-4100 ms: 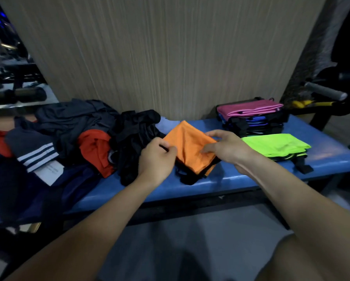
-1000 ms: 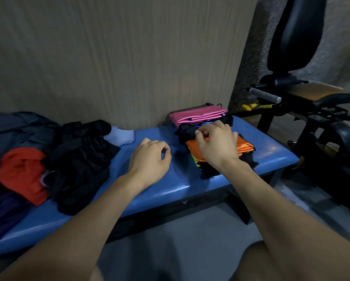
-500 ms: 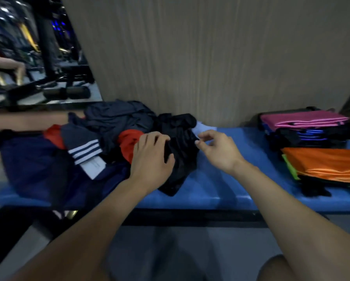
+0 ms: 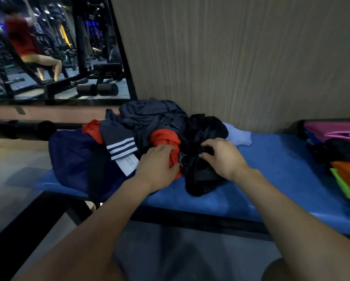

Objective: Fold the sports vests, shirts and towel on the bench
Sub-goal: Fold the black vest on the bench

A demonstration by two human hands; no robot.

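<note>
Right hand (image 4: 224, 157) pinches the crumpled black garment (image 4: 200, 171) on the blue bench (image 4: 271, 159) beside the unfolded pile, left hand (image 4: 157, 166) rests flat on the orange shirt (image 4: 166, 141); fabric looks light, limp, slippery, so best grabbed at a hem or shoulders.

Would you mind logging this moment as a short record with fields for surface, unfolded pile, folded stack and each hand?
surface: blue padded bench
unfolded pile: crumpled black garment, red-orange shirt, grey garment with white stripes, at left
folded stack: pink, orange and neon-green pieces at right edge
left hand: rests on the red-orange shirt
right hand: fingers curled into the black garment
</note>
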